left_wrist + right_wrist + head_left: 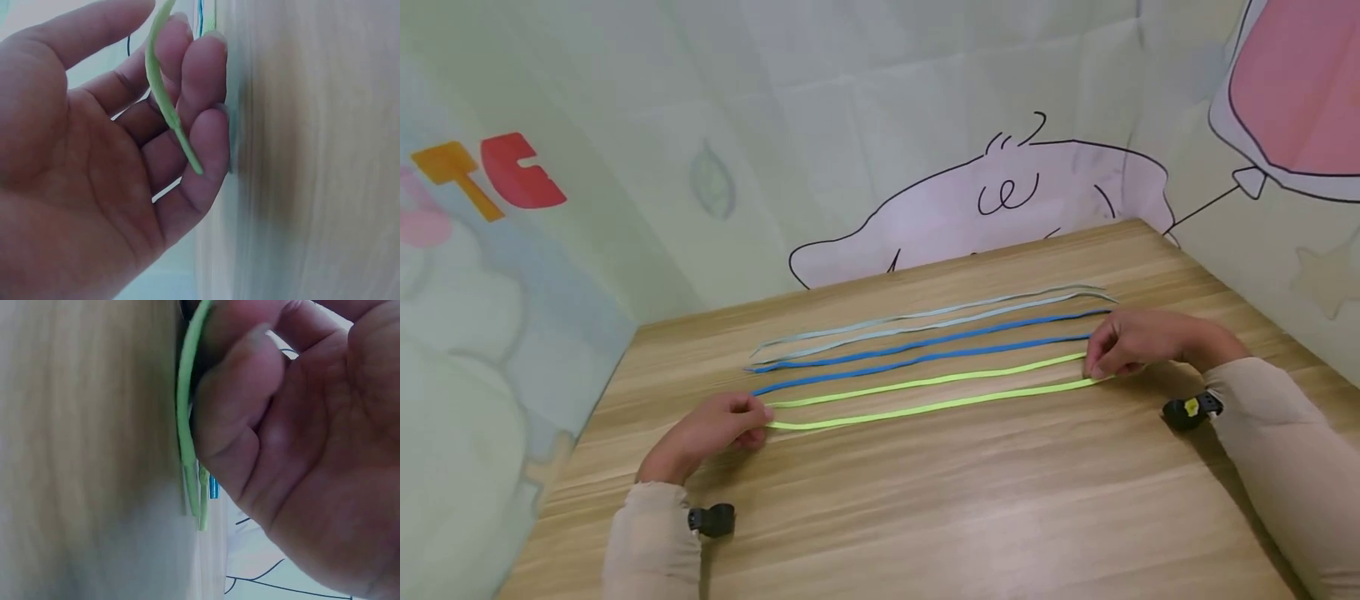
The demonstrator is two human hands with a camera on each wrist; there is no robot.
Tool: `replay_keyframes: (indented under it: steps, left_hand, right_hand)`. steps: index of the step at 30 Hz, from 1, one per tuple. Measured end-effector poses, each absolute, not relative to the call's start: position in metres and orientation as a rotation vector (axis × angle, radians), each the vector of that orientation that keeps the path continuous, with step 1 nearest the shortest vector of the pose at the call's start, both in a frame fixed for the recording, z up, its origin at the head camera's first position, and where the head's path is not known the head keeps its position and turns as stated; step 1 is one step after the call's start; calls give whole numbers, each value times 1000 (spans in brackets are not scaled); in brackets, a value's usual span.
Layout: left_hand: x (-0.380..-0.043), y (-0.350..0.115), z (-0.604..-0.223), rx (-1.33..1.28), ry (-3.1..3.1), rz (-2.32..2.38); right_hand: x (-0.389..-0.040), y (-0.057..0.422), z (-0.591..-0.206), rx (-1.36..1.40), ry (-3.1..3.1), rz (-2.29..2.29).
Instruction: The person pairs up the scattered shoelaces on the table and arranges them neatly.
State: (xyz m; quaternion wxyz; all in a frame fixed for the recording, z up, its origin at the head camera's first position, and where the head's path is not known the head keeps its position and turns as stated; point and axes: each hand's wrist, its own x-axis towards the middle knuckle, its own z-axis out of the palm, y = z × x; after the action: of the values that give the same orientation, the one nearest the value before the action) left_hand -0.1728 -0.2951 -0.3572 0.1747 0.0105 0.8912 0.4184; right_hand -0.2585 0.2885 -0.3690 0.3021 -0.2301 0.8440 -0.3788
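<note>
Two yellow-green shoelaces lie stretched side by side across the table, a nearer one (925, 408) and a farther one (925, 382). At the left end my left hand (711, 429) pinches the nearer lace between thumb and forefinger; its thin tip (189, 153) hangs over the other fingers in the left wrist view. My right hand (1138, 337) holds that lace near its right end, fingertips down at the tabletop. In the right wrist view the lace (183, 406) runs past the curled fingers, which partly hide the grip.
Behind the yellow-green pair lie two blue shoelaces (917, 360) and two pale blue-grey ones (940, 322), roughly parallel. The wooden table (880, 517) meets printed cloth (737, 100) at the back and sides. Each wrist bears a black strap device (713, 520).
</note>
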Motion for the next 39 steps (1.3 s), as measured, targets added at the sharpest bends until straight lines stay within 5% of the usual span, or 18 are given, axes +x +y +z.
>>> replay_keyframes:
  steps: [39]
  left_hand:
    - [-172, -311, -358, -168, 2687, 1134]
  right_hand:
    - [-262, 287, -373, -588, 2330, -975]
